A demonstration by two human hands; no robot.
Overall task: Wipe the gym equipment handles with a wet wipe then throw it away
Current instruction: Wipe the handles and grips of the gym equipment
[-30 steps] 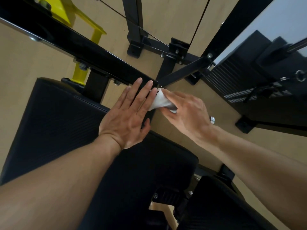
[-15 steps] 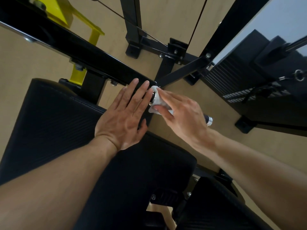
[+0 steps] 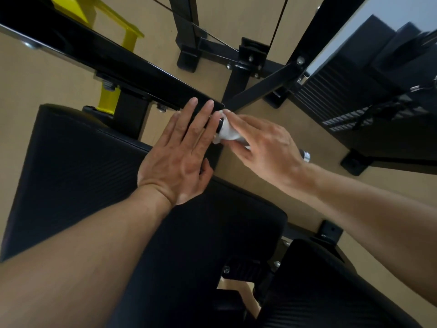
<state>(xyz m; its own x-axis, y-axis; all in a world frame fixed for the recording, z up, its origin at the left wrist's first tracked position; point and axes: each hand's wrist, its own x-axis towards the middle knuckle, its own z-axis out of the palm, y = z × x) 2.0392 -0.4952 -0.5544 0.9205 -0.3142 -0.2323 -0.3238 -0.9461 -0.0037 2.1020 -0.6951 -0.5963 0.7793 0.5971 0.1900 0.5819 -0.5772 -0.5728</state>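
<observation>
Head view shows the white wet wipe (image 3: 227, 132) wrapped around the machine's handle (image 3: 305, 156), at the handle's inner end, right where it meets the black steel beam (image 3: 113, 67). My right hand (image 3: 264, 147) grips the wipe, fingers and thumb curled round it and the bar underneath; only the handle's chrome end cap sticks out past my wrist. My left hand (image 3: 179, 157) lies flat with straight fingers, its fingertips on the end of the beam, just beside the wipe. Below both hands sits the black padded seat (image 3: 71, 166), its far edge under my left palm. A yellow bracket (image 3: 110, 100) stands beyond the seat's far left corner, on the tan floor (image 3: 267, 178).
</observation>
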